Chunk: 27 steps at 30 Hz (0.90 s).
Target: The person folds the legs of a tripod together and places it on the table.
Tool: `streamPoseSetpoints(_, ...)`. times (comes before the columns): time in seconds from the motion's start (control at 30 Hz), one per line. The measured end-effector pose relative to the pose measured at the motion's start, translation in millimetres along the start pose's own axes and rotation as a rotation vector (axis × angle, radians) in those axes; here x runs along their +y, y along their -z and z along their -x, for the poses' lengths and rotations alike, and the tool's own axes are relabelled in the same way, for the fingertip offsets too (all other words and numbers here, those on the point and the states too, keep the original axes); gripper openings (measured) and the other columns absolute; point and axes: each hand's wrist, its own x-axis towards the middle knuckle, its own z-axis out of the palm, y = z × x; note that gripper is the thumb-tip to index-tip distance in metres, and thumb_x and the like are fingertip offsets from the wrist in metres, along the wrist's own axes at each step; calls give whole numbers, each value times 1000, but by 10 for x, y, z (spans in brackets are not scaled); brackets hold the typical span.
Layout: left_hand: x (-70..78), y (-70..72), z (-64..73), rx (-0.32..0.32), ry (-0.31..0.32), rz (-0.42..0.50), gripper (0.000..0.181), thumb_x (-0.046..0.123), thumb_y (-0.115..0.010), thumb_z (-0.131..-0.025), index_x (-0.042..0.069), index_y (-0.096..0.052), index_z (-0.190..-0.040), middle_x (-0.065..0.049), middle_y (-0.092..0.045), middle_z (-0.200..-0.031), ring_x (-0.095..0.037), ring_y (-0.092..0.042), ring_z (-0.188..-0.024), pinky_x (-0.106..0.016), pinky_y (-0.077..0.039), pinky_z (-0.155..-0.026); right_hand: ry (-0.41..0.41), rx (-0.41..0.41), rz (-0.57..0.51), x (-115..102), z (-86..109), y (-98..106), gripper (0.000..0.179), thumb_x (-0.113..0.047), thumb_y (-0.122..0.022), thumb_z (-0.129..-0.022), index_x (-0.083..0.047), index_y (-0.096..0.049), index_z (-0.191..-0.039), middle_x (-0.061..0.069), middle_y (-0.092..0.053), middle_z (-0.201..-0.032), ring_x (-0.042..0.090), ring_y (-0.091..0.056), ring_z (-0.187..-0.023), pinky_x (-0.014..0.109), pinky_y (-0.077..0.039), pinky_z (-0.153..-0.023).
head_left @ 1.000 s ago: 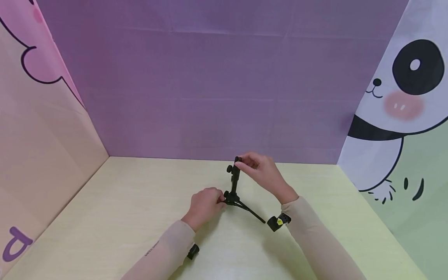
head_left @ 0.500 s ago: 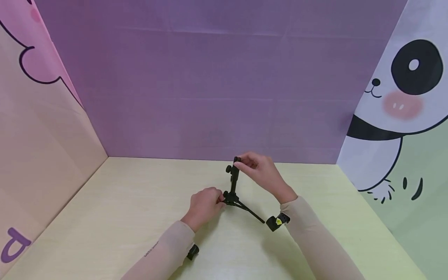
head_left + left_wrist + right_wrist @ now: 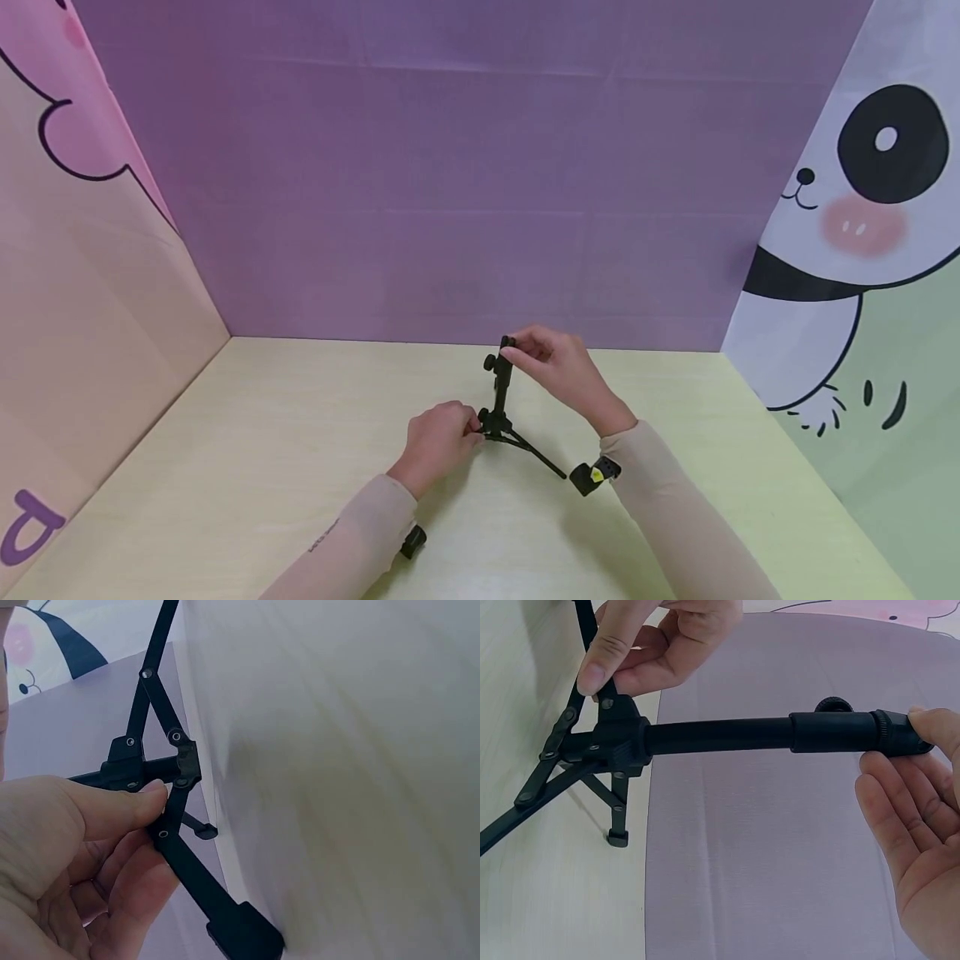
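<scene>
A small black tripod [image 3: 504, 392] stands upright on the pale table, its legs spread. At the top of its column, my right hand [image 3: 561, 367] pinches the end between thumb and fingers; the right wrist view shows the column [image 3: 720, 738] with a round knob [image 3: 834, 705] near that end. Down at the leg joint, my left hand [image 3: 441, 437] pinches one leg strut with thumb and forefinger. In the left wrist view the hinged leg struts [image 3: 199, 877] fan out, one ending in a wide foot [image 3: 247, 934].
The pale wooden table [image 3: 315, 392] spreads around the tripod. A purple panel [image 3: 450, 183] closes off the back. Printed side panels stand left [image 3: 97, 292] and right [image 3: 885, 350]. Each sleeve carries a small black wrist camera [image 3: 585, 479] low over the table.
Both hands keep their grips on the tripod, and the tripod stays in place. The whole head view has shifted very slightly.
</scene>
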Motion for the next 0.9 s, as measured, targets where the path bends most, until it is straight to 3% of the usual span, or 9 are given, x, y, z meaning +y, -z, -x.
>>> streamPoseSetpoints(0.6,10,41,-17,61,3,87,8,18,-78,-88,15,-72,-86,11,-60,-73,-7,-54,-65,-34,-45,-57,8,8,11,-17,-17,11,19,-26,-71,-96,-15,-73,-111,-6,-71,-88,13,-65,-72,33,-52,-65)
streamPoseSetpoints(0.9,12,47,-10,58,8,93,9,18,-78,-89,14,-71,-86,10,-59,-73,-7,-53,-64,-31,-44,-56,13,4,5,-19,-10,4,19,-26,-71,-96,-14,-73,-112,-6,-71,-88,13,-65,-72,33,-52,-65)
